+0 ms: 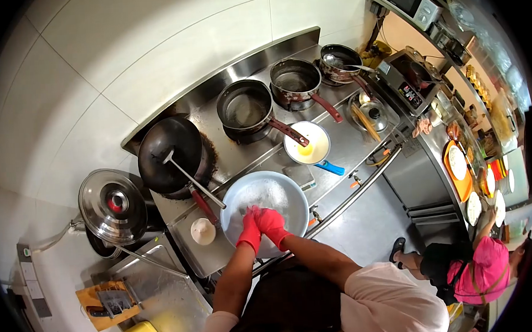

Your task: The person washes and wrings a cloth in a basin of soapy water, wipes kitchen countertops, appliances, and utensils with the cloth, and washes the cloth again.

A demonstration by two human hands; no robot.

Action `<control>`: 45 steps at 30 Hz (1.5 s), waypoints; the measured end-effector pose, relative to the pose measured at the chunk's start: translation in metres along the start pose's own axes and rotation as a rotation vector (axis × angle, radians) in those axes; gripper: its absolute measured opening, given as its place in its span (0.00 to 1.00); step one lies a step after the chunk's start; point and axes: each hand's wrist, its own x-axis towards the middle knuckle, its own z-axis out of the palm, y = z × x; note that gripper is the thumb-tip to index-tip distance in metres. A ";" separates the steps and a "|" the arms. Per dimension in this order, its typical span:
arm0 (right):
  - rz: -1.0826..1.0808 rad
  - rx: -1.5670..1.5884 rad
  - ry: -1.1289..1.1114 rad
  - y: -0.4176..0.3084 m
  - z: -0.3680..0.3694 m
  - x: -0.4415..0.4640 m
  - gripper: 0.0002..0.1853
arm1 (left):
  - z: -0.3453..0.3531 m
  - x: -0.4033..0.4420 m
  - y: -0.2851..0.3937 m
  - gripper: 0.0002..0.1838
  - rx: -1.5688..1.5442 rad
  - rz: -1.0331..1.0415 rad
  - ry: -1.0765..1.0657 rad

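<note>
Both my hands wear red gloves and are pressed together over a wide pale-blue basin (302, 209) of cloudy water. My left hand (249, 230) is closed against the other hand. My right hand (272, 226) has its fingers curled inward. What lies between them, if anything, is hidden. Left of the basin sits a small whitish bowl (203, 231). A wok (169, 153) holds a metal turner (194, 179), whose handle reaches the basin rim. Behind the basin are a flat grey block (299, 177) and a white pan (307, 143) with yellow liquid and a blue handle.
Two saucepans (245, 107) with red-brown handles and a third pot (340, 63) with a ladle stand on the stove. A lidded pan (113, 205) is at left, above a steel sink (171, 303). A co-worker (479, 269) in pink handles plates at right. A steel rail (351, 188) borders the stove.
</note>
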 end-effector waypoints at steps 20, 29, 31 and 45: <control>0.043 0.629 0.173 0.050 0.080 0.042 0.30 | 0.005 0.021 -0.021 0.33 -0.277 0.046 0.186; -0.046 0.295 -0.012 -0.006 0.001 -0.029 0.37 | -0.019 0.018 -0.014 0.26 -0.106 -0.088 -0.140; -0.008 0.209 0.044 -0.012 -0.009 -0.022 0.36 | -0.015 0.013 -0.014 0.25 -0.043 -0.097 -0.100; -0.026 -0.289 0.035 0.078 0.022 0.064 0.15 | -0.045 0.013 -0.033 0.19 -0.101 0.236 0.256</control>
